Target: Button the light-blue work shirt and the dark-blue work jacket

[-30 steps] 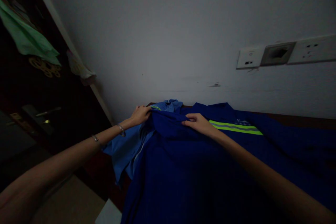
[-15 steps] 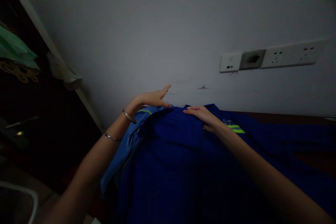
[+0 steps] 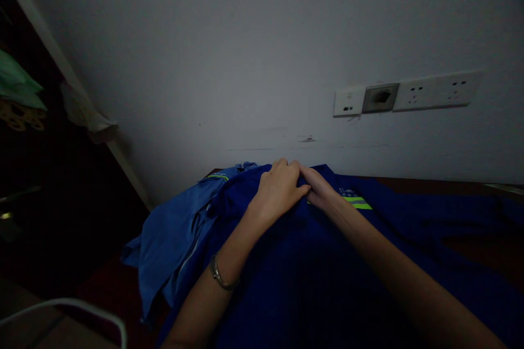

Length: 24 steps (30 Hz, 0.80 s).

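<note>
A dark blue work jacket [image 3: 262, 262] with a yellow-green and grey reflective strip [image 3: 357, 203] lies spread below me, one sleeve stretched out to the right. At its upper edge near the wall, my left hand [image 3: 278, 188] curls its fingers over the cloth, thumb pointing right. Pressed close beside it, my right hand [image 3: 321, 188] pinches the same edge; its fingertips are partly hidden by the left hand. A lighter blue garment [image 3: 172, 232] with a thin yellow-green stripe lies to the left, partly under the jacket.
Behind the garments rises a pale wall [image 3: 204, 54] with a row of sockets and a switch [image 3: 380, 98]. At the left are a dark door [image 3: 53, 191] with a handle and a hanging green cloth [image 3: 18, 79]. A white curved tube [image 3: 82, 305] is at lower left.
My left hand has come from open above the cloth, moving right and down onto the jacket's edge beside my right hand. The right hand keeps its hold. More of the lighter garment shows.
</note>
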Each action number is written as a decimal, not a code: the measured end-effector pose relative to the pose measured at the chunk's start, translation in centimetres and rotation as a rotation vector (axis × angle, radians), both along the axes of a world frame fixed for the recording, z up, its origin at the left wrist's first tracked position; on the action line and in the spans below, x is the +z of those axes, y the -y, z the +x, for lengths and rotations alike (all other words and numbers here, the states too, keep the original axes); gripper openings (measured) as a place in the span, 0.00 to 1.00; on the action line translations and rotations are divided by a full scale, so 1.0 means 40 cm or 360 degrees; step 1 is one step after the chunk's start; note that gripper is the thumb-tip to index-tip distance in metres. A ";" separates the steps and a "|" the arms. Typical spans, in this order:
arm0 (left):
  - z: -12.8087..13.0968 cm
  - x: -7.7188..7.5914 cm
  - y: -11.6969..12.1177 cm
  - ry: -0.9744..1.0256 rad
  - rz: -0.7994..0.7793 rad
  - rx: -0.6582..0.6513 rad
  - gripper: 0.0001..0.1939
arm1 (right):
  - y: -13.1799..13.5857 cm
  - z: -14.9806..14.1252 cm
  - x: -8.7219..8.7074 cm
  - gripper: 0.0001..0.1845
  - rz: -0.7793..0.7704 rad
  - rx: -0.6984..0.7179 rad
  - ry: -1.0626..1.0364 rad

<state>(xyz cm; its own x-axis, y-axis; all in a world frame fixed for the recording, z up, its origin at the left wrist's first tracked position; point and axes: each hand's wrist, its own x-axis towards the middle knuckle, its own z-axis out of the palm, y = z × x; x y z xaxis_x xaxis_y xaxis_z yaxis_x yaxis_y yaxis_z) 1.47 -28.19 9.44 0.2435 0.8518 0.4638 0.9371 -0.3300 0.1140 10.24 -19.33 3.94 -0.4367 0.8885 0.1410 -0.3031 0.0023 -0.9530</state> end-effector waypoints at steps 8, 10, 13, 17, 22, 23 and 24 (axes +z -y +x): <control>-0.172 -0.058 -0.150 0.0894 -0.0464 -0.0596 0.18 | 0.008 -0.007 0.009 0.10 -0.0175 -0.0038 -0.0145; -0.199 -0.071 -0.166 0.1142 -0.0588 -0.0638 0.20 | 0.008 -0.007 0.002 0.17 -0.0025 -0.0097 0.0043; -0.216 -0.085 -0.174 0.1410 -0.0710 -0.0621 0.19 | -0.002 -0.010 -0.011 0.25 0.0140 -0.0174 0.0201; -0.221 -0.096 -0.176 0.1664 -0.0841 -0.0615 0.19 | -0.021 -0.012 -0.022 0.22 0.0449 -0.0181 0.0286; -0.225 -0.120 -0.174 0.1682 -0.0840 -0.0515 0.17 | -0.019 0.003 -0.025 0.18 0.1088 -0.0278 0.0759; -0.227 -0.124 -0.173 0.1681 -0.0841 -0.0492 0.16 | -0.016 0.006 -0.025 0.17 0.1213 -0.0300 0.0889; -0.229 -0.128 -0.172 0.1677 -0.0843 -0.0473 0.15 | -0.014 0.010 -0.026 0.17 0.1317 -0.0313 0.1002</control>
<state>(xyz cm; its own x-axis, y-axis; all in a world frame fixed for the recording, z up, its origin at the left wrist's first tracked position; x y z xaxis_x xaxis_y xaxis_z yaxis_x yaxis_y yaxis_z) -7.70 -21.30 4.33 0.1752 0.9708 0.1637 0.1997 -0.1978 0.9597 10.62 -18.77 2.89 -0.5005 0.6823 0.5328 0.3216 0.7180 -0.6174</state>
